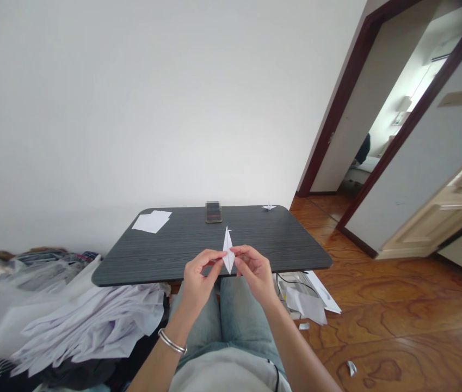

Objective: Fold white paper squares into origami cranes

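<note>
Pale blue denim covers the person's legs, the jeans showing below a white top at the bottom of the view. A silver bracelet circles the left wrist. Just beyond the lap, the left hand and the right hand face each other, close together. Their fingers are nearly closed, thumb and forefinger of each pinching one side of a white folded paper. It is narrow, pointed at both ends and held almost upright between the two hands, in front of the near edge of a dark wood-grained desk; whether it touches the surface cannot be told.

Beside the desk on the left lies a heap of crumpled white material, too unclear to tell as cloth or paper. On the right, white sheets lie low down near the desk, and a small white scrap rests on the brown wooden floor.

Farther back on the desk, loose white paper lies toward the left, a phone with a blurred screen sits near the middle, and a small folded figure sits by the far right corner. Behind stands a plain white wall, with a dark red-brown door frame to the right, opening onto a brighter room
</note>
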### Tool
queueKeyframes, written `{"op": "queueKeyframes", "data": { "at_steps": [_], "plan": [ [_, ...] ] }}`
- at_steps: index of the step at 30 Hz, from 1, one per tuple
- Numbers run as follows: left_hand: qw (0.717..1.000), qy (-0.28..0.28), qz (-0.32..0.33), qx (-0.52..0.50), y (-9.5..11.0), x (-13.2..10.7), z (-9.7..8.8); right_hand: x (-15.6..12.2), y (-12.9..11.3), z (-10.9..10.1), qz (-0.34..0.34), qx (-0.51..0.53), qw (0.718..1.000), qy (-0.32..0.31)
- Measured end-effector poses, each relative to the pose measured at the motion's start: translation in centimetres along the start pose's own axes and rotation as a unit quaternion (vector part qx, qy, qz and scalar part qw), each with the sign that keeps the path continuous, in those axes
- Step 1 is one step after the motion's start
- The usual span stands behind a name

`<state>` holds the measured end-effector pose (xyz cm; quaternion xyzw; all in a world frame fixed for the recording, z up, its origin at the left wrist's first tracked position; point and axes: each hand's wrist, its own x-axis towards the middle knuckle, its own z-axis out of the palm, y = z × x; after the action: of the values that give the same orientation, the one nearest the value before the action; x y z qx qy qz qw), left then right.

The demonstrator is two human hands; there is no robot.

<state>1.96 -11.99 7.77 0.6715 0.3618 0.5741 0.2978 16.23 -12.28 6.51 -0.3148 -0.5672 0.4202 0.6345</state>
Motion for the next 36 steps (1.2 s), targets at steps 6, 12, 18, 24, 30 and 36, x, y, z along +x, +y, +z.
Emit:
{"op": "queueKeyframes", "data": {
  "at_steps": [6, 12, 18, 24, 30, 36],
  "plan": [
    [1.000, -0.003, 0.000, -0.006, 0.1, 0.0, -0.3, -0.1, 0.0, -0.5, -0.025, -0.025, 0.999, -0.028],
    [1.000, 0.015, 0.011, 0.018, 0.4, -0.1, 0.1, 0.2, 0.1, -0.4, -0.018, -0.025, 0.999, -0.013],
    [1.000, 0.018, -0.006, 0.020, 0.4, -0.2, 0.4, 0.3, 0.6, -0.2, -0.028, -0.018, 0.999, 0.025],
    [0.999, 0.003, 0.033, 0.027, 0.1, 0.1, 0.0, 0.0, 1.1, 0.1, -0.021, -0.014, 0.999, 0.039],
    [0.998, 0.017, 0.042, 0.044, -0.1, 0.1, -0.1, -0.1, 1.2, -0.2, 0.002, -0.004, 1.000, 0.023],
    [1.000, 0.009, -0.002, -0.004, 0.1, 0.0, 0.2, 0.3, 1.2, -0.5, -0.007, -0.013, 0.999, 0.029]
  ]
}}
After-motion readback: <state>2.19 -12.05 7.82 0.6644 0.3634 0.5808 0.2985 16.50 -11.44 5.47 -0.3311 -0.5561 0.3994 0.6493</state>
